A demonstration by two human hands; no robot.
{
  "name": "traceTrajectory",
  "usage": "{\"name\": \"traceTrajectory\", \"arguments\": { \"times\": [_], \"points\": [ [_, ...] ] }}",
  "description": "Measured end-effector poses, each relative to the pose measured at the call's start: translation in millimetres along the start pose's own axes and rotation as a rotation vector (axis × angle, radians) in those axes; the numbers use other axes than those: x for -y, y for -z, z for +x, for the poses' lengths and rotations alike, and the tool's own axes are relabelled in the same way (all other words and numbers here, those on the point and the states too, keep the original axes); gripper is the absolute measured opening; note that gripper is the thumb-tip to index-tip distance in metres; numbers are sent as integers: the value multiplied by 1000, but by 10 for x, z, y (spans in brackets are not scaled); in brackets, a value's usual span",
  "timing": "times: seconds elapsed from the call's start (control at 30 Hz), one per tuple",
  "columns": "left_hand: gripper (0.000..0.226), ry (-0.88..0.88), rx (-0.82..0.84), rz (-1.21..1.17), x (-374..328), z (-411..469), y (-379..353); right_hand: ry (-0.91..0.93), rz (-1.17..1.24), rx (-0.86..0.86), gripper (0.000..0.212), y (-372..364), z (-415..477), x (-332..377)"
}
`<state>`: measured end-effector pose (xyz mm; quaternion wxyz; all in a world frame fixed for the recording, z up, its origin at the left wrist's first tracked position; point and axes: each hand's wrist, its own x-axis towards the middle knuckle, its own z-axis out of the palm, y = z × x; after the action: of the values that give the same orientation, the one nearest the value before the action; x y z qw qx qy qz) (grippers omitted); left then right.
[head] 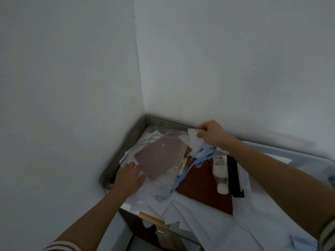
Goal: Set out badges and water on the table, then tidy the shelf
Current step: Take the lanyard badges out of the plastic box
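Looking down into a corner where two pale walls meet, we note a shelf [126, 140] with a grey raised rim, its top covered in loose white papers [199, 223].

Right hand [211, 134]: raised over the back of the shelf, close to the rear wall. Grip closed: fingers and thumb pinch a bunch of white badges [193, 138]. Their pale blue lanyards [188, 171] hang from the hand in a loose tangle, trailing down and to the left, with the lower ends lying on the papers. So the badges are held clear of the shelf and only the straps touch it.

Left hand [129, 176]: grip open, holding nothing. It lies palm down with fingers spread on the papers near the left rim, the thumb just beside the near corner of a dusty pink cover [155, 158]. We cannot tell whether the two touch.

The pink cover lies tilted across a clear plastic box [157, 131] set in the back corner; a pale blue cord shows inside the box.

To the right of the box, a brown board [203, 187] lies flat among the papers. On it a small bottle [220, 172] with a white cap lies on its side, cap toward us; contents not legible. A black oblong object [233, 175] lies just beside the bottle, on its right.

Frame is soft; badge print unreadable.
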<state>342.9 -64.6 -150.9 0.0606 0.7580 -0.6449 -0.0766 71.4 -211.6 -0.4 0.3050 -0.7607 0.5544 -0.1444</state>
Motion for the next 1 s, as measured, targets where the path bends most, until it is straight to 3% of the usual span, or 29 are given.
{"name": "traceTrajectory", "arguments": {
  "times": [0.17, 0.27, 0.4, 0.5, 0.57, 0.67, 0.77, 0.83, 0.93, 1.0],
  "points": [
    [36, 46, 79, 165, -283, 88, 159, -126, 431, -145, 11, 705, -119, 201],
    [58, -37, -7, -237, -575, 241, 348, -76, 634, -131, 10, 984, -218, 338],
    [27, -61, -141, -674, -1139, 533, 751, 37, 896, -167, 12, 1296, -410, 432],
    [28, -26, -163, -979, -1609, 717, 1070, 104, 1020, -189, 22, 1456, -539, 381],
    [33, -7, -32, -1196, -1930, 785, 1238, 122, 1062, -203, 24, 1531, -615, 292],
    [54, -59, 388, -1536, -2298, 730, 1395, 120, 1175, -273, 25, 1654, -682, 148],
    [68, -122, 716, -1572, -2516, 630, 1298, 106, 1239, -443, 26, 1973, -747, -139],
    [64, -101, 672, -1511, -2557, 660, 1202, 41, 1268, -596, 16, 2242, -826, -387],
    [48, 14, 418, -1490, -2675, 792, 1266, -117, 1157, -777, 12, 2577, -994, -857],
    [46, -21, 317, -1547, -2874, 831, 1465, -195, 1054, -829, 5, 2674, -1068, -1213]
  ]
}}
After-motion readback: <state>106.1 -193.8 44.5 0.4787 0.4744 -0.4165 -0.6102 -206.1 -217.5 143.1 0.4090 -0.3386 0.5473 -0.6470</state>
